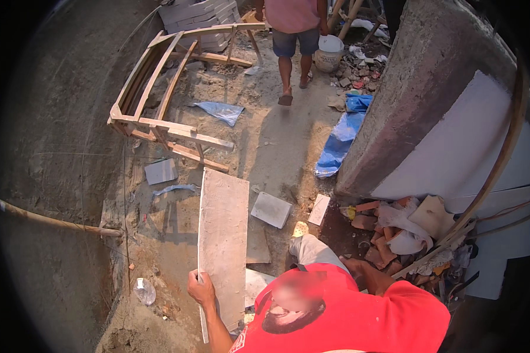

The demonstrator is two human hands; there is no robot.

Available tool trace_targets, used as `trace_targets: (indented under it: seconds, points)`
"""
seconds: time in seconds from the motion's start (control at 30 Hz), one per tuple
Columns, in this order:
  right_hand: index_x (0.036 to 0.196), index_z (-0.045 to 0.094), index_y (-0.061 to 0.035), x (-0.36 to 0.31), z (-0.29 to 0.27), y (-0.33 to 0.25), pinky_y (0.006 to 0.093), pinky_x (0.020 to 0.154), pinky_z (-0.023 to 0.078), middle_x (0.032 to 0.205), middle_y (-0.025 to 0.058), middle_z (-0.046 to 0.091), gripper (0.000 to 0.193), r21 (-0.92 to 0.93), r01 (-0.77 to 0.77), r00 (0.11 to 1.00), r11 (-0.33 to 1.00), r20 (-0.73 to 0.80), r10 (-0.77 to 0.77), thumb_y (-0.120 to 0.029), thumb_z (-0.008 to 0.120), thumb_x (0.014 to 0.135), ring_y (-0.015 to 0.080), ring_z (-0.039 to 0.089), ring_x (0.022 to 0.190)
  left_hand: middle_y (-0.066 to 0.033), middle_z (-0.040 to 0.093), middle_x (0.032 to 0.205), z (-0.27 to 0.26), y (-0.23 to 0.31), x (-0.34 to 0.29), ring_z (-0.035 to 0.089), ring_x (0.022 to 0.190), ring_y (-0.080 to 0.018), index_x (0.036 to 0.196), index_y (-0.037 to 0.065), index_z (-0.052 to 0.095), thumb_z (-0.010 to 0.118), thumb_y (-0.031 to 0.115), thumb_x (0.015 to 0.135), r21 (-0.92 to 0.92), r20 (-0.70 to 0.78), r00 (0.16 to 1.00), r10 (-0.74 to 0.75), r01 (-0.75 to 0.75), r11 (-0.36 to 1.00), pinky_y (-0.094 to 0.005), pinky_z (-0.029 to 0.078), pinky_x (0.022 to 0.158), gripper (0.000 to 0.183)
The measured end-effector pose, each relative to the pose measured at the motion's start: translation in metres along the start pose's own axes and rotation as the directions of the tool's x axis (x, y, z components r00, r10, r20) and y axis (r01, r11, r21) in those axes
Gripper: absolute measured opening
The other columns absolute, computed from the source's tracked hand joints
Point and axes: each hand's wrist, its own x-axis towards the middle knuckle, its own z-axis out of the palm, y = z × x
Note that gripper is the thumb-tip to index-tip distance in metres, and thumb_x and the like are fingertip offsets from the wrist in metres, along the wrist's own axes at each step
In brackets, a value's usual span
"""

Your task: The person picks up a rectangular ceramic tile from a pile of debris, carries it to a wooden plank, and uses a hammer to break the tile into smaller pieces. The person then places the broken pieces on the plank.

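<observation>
My left hand is closed round the left edge of a long, pale, flat board, which stands tilted in front of me. Its face is rough and dusty, and its far end reaches towards a wooden frame. By my thigh on the right is my right hand, partly hidden, with its fingers not clear to see. Just past the board lie a light grey block and a small white rectangular piece. My foot in a yellow sandal shows close to them.
The wooden frame lies ahead on the left. A person walks away with a white bucket. Blue sheeting lies beside a thick concrete wall. On the right is a rubble heap; a clear plastic cup lies left.
</observation>
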Motion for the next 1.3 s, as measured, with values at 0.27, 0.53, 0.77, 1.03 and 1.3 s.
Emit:
trace_targets:
  seconds: [0.27,0.53,0.77,1.03,1.3]
  points:
    - [0.146,0.053,-0.0065,-0.06,-0.074,-0.219,0.0445,0.1,0.049,0.145,0.0131,0.055,0.06,0.075,0.202,0.966,0.977,0.148,-0.211,-0.045,0.06,0.1,0.0258,0.057,0.128,-0.0174,0.065,0.079,0.064,0.147,0.183,0.061,0.07,-0.035,0.089,-0.001,0.063,0.064,0.013,0.089,-0.088,0.003,0.99,0.141,-0.14,0.986,-0.0436,0.048,0.068,0.014]
    - [0.141,0.058,-0.003,-0.005,-0.13,-0.383,0.036,0.083,0.051,0.117,0.0061,0.066,0.058,-0.231,0.502,0.805,0.834,-0.228,-0.548,-0.042,0.062,0.098,0.018,0.059,0.1,-0.0139,0.062,0.073,0.183,0.285,0.352,0.057,0.064,-0.0278,0.085,-0.001,0.062,0.065,0.014,0.09,-0.144,0.092,0.966,0.241,-0.227,0.963,-0.0411,0.047,0.064,0.016]
    - [0.128,0.069,-0.0071,0.023,-0.146,-0.483,0.0357,0.081,0.052,0.104,0.0084,0.071,0.042,0.079,0.189,0.878,0.979,-0.461,-0.132,-0.035,0.062,0.098,0.019,0.063,0.094,-0.015,0.061,0.071,0.328,0.414,0.534,0.057,0.061,-0.029,0.086,0.0,0.064,0.067,0.015,0.088,-0.212,0.285,0.866,0.411,-0.362,0.908,-0.0419,0.047,0.062,0.015]
    - [0.118,0.073,-0.0085,-0.006,-0.218,-0.602,0.0371,0.074,0.056,0.103,0.0086,0.073,0.038,0.467,0.514,0.724,0.719,-0.686,-0.072,-0.035,0.065,0.092,0.0195,0.067,0.086,-0.0183,0.064,0.073,0.453,0.6,0.684,0.059,0.063,-0.0361,0.085,0.001,0.065,0.066,0.019,0.089,-0.287,0.329,0.651,0.684,-0.621,0.73,-0.0456,0.047,0.062,0.019]
    - [0.11,0.076,-0.0124,0.068,-0.24,-0.639,0.037,0.065,0.056,0.095,0.008,0.072,0.029,0.574,0.325,0.795,0.751,-0.596,0.112,-0.029,0.059,0.094,0.0196,0.068,0.079,-0.0121,0.059,0.066,0.581,0.781,0.72,0.053,0.054,-0.0223,0.084,0.001,0.065,0.066,0.015,0.091,-0.447,0.312,0.461,0.831,-0.701,0.556,-0.0382,0.043,0.052,0.016]
